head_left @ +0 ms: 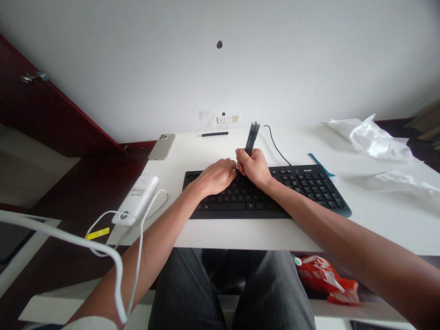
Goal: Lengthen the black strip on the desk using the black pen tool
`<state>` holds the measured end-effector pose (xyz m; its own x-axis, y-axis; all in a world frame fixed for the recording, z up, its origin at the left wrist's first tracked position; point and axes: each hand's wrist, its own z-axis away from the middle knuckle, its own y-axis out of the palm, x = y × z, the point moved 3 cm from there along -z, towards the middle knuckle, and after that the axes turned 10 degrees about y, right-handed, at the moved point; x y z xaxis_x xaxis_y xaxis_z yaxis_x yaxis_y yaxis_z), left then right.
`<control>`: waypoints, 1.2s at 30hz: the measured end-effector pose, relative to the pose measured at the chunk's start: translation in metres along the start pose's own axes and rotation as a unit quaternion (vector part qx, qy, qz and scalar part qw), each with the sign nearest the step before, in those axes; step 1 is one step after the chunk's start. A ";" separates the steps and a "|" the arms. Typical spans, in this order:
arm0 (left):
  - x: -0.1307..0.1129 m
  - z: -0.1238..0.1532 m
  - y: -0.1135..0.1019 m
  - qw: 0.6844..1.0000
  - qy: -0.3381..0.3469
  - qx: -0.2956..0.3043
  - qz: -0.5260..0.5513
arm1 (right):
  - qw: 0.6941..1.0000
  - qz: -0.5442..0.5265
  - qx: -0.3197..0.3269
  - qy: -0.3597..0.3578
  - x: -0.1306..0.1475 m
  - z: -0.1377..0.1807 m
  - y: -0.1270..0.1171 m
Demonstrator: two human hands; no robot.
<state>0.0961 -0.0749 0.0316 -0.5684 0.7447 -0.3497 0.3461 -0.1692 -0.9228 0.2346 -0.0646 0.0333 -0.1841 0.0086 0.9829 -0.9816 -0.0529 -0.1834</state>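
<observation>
A black keyboard (302, 188) lies on the white desk (378, 220), its cable running toward the wall. My right hand (253, 167) is closed around a slim dark stick-shaped tool (252, 136) that stands upright, its lower end hidden in my fist above the keyboard's upper rows. My left hand (216, 176) rests on the keys just left of it, fingers curled and touching the right hand; what its fingertips grip is hidden.
A white power bank (137, 199) with a white cable sits at the desk's left edge. A phone (162, 146) lies face down at the back left. Beside it, a black strip (215, 134). Crumpled white plastic (374, 137) and a blue strip (319, 163) lie right. An orange packet (323, 277) sits below the desk.
</observation>
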 end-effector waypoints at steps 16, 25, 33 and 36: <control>0.011 0.003 -0.015 0.973 0.009 -0.141 0.182 | 0.998 0.019 -0.018 -0.063 0.003 -0.002 -0.006; 0.006 0.004 -0.023 0.981 0.027 -0.179 0.077 | 0.995 0.037 -0.018 -0.095 0.009 -0.002 -0.008; -0.013 0.002 -0.015 0.979 0.026 -0.148 0.141 | 0.989 0.004 0.061 -0.134 0.014 0.005 0.001; -0.017 0.001 -0.011 0.972 0.021 -0.143 0.184 | 0.991 -0.012 0.076 -0.112 0.015 0.005 0.001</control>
<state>0.1010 -0.0867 0.0475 -0.3385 0.6946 -0.6348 0.7165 -0.2471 -0.6524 0.2313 -0.0699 0.0477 -0.1276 -0.2092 0.9695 -0.9636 -0.2054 -0.1711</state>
